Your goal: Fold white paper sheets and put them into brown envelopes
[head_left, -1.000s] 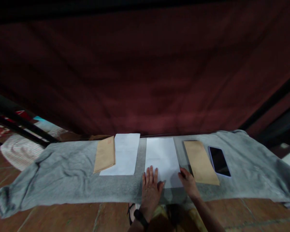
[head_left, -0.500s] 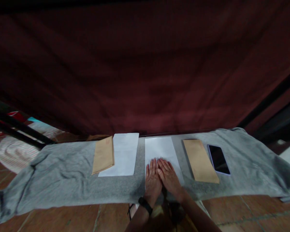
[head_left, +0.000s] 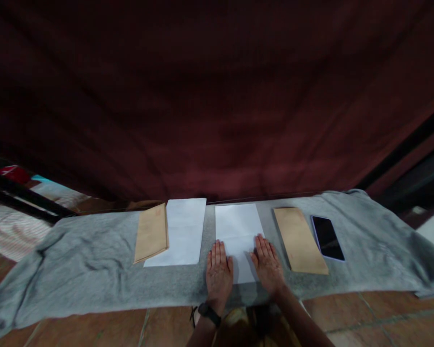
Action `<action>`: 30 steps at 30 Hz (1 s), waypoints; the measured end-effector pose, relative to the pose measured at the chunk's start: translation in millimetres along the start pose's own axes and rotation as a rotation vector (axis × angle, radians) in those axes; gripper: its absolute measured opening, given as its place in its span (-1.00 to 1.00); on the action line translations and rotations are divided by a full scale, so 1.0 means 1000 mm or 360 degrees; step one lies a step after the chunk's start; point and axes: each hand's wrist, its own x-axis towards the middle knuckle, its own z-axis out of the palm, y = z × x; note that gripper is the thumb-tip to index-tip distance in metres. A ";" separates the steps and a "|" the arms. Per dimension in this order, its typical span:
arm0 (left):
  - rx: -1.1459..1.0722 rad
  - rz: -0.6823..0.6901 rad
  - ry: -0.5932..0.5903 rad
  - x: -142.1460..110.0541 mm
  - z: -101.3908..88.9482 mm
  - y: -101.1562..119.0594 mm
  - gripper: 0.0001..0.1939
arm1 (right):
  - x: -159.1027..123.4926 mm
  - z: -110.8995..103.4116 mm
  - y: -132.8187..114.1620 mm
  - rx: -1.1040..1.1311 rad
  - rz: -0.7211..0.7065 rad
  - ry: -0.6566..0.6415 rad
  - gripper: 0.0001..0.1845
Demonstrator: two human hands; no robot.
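A sheet of white paper [head_left: 238, 219] lies in front of me on a grey cloth [head_left: 104, 279], with a faint crease across its middle. My left hand [head_left: 219, 272] rests flat on the sheet's left edge, fingers stretched forward; a dark band circles that wrist. On the right edge of the paper, my right hand [head_left: 268, 265] lies flat too, palm down. Both hands are open and hold nothing. To the right of the sheet is a brown envelope [head_left: 300, 241].
At the left, several brown envelopes [head_left: 151, 233] overlap a stack of white paper [head_left: 186, 231]. A phone [head_left: 327, 237] in a purple case lies right of the single envelope. A dark red curtain [head_left: 217, 120] hangs behind the cloth-covered surface. Tiled floor [head_left: 169, 325] shows below.
My hands were side by side on the middle of the sheet; they have slid apart to its left and right edges. The paper between them is now uncovered.
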 end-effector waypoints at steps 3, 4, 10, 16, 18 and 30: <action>0.0018 -0.0032 0.0021 -0.003 -0.002 -0.006 -0.43 | -0.005 -0.001 0.007 -0.0004 0.0059 0.0040 -0.32; 0.0018 -0.0037 0.0024 -0.004 -0.002 -0.007 -0.43 | -0.007 -0.001 0.009 -0.0005 0.0079 0.0053 -0.32; -0.0054 -0.0043 0.0073 0.002 -0.004 0.002 -0.43 | -0.003 -0.007 0.006 0.0003 0.0119 0.0083 -0.31; -0.0160 0.0224 -0.0007 0.023 0.007 0.035 -0.38 | 0.018 -0.004 -0.022 0.0066 -0.0261 -0.0084 -0.42; -0.0130 0.0241 -0.0043 0.024 0.012 0.036 -0.38 | 0.019 -0.002 -0.024 0.0044 -0.0328 -0.0108 -0.42; 0.0052 -0.0044 0.0152 0.004 0.013 0.004 -0.42 | -0.010 0.004 0.005 -0.0283 0.0036 0.0036 -0.29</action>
